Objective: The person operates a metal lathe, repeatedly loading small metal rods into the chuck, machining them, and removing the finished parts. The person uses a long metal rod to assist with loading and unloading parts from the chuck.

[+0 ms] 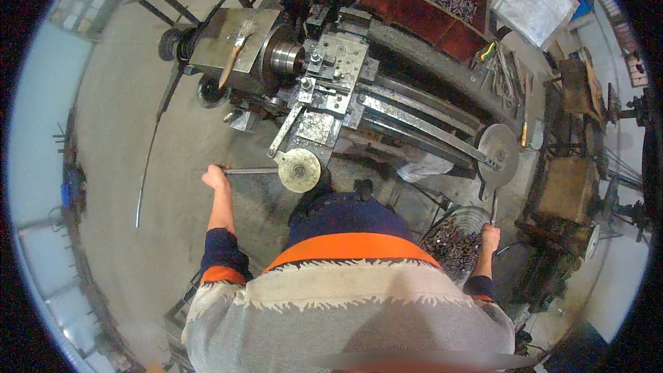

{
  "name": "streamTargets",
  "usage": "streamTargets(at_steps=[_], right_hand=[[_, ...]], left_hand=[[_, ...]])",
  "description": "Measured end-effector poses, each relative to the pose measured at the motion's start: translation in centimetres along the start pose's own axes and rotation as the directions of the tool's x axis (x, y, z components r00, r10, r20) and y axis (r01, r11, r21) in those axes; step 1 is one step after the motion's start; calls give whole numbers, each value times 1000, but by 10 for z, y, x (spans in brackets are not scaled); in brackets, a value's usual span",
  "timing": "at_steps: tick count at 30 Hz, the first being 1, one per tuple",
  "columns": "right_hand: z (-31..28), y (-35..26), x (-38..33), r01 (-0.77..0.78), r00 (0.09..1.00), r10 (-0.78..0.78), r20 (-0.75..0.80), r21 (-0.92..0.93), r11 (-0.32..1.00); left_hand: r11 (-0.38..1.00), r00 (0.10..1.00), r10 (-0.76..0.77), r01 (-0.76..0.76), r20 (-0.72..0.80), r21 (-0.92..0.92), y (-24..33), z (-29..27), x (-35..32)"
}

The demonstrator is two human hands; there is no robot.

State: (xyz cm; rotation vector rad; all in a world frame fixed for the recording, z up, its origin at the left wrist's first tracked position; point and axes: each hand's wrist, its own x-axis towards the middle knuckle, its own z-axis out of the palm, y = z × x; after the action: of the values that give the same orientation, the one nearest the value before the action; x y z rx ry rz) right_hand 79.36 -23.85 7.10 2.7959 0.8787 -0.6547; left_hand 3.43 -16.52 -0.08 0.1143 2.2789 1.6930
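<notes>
From the head view, the left hand (pixel 215 177) has its grip closed around the end of a long grey metal lever (pixel 250 170) that runs to a round pale handwheel (pixel 299 170) on the front of the grey metal lathe (pixel 324 69). The right hand (pixel 490 237) has its grip wrapped around a thin metal handle (pixel 494 208) below a round grey metal disc (pixel 498 152) at the lathe's right end, just beside a wire basket of small dark metal parts (pixel 452 242).

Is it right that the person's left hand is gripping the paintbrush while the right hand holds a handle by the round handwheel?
Not quite. In the head view the left hand grips a long metal lever, not the paintbrush, which lies on the lathe's cover. The right hand does hold a handle by the handwheel.
</notes>
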Motion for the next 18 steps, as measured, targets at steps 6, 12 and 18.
streamTargets(at_steps=[6, 12, 18], right_hand=[[11, 27, 49, -2, 999, -2, -33, -106, 994], [-12, 46, 83, 83, 992, -86, -91, -37, 996], [-66, 10, 90, -29, 994, 6, -112, -199, 980]], left_hand=[[996, 993, -85, 87, 86, -14, -26, -14, 21], [980, 976, 193, -198, 102, 37, -45, -39, 43], [977, 966, -213, 214, 148, 11, -23, -62, 6]])
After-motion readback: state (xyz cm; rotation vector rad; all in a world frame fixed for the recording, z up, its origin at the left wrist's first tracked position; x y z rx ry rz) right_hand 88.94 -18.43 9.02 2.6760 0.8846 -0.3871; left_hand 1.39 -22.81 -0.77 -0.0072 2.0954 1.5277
